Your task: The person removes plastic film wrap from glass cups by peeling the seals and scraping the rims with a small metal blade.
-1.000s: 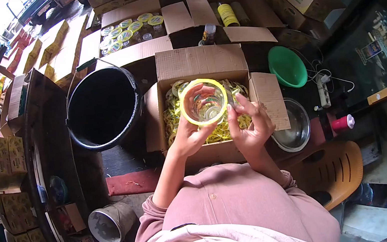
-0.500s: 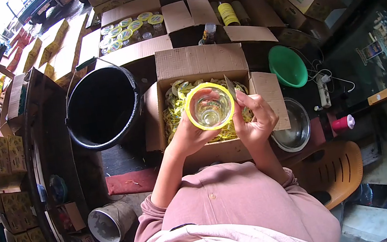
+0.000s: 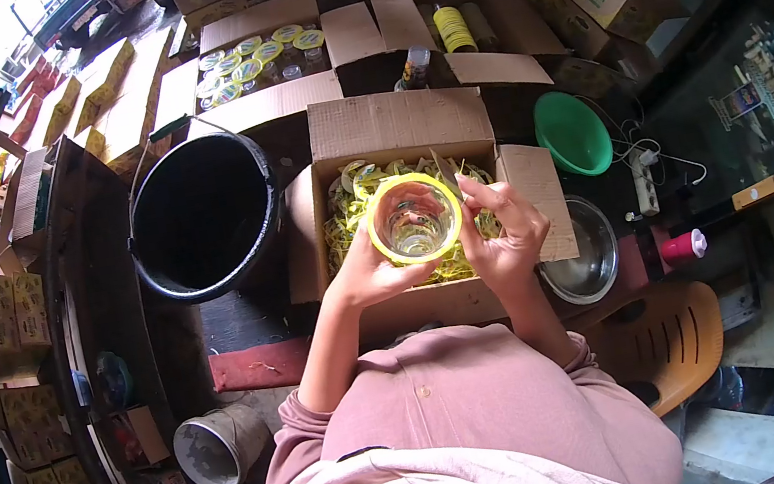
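Note:
My left hand (image 3: pixel 358 272) is wrapped round a clear plastic cup (image 3: pixel 415 227) with a bright yellow rim. The cup's mouth faces up toward me, and its inside shows no contents I can make out. At the cup's right side, my right hand (image 3: pixel 506 228) pinches a thin, flat, blade-like piece (image 3: pixel 446 172) that points up and left by the rim. Its exact kind is unclear. Beneath both hands stands an open cardboard box (image 3: pixel 398 122) filled with yellow and clear plastic scraps (image 3: pixel 344 223).
A black bucket (image 3: pixel 265 175) stands left of the box. To the right are a green bowl (image 3: pixel 572 133), a metal basin (image 3: pixel 602 254) and a power strip (image 3: pixel 644 186). Behind, one carton (image 3: pixel 283 96) holds several lidded cups, another yellow-edged stacks (image 3: pixel 454 31). An orange chair (image 3: pixel 690 336) is at right.
The cup has shifted slightly left and down in my left hand. The blade-like piece in my right hand has moved a little left and tilts more.

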`<action>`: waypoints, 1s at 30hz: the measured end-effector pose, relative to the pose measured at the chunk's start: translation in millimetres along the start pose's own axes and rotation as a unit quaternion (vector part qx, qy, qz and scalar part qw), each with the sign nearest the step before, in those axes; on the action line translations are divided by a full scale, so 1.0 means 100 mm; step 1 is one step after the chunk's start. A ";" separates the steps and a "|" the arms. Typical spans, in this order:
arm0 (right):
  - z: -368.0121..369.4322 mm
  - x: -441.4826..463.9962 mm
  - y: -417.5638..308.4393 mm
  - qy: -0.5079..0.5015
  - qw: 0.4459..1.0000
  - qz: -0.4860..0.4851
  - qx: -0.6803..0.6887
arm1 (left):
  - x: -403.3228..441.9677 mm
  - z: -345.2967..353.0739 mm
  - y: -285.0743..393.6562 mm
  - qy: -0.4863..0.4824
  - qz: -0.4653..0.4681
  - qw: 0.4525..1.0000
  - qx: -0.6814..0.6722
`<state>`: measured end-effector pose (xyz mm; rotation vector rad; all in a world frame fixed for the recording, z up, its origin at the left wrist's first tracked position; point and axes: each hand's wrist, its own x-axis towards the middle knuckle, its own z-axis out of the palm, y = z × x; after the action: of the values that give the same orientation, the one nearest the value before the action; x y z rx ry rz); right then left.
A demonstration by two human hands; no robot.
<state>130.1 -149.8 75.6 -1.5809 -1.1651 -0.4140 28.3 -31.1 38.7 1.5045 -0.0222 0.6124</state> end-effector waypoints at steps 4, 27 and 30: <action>0.03 -0.02 -0.02 0.024 1.000 0.017 0.009 | 0.00 0.02 0.00 0.018 -0.011 0.999 -0.048; 0.01 -0.09 -0.10 0.021 0.998 -0.041 -0.047 | -0.05 -0.03 0.03 -0.008 -0.003 1.000 -0.012; 0.00 -0.07 -0.08 0.013 0.999 -0.034 -0.032 | -0.06 0.01 0.06 -0.008 0.002 1.000 -0.015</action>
<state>120.0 -153.9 75.0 -1.5896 -1.1988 -0.5201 21.4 -34.7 41.7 1.4815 -0.0461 0.6002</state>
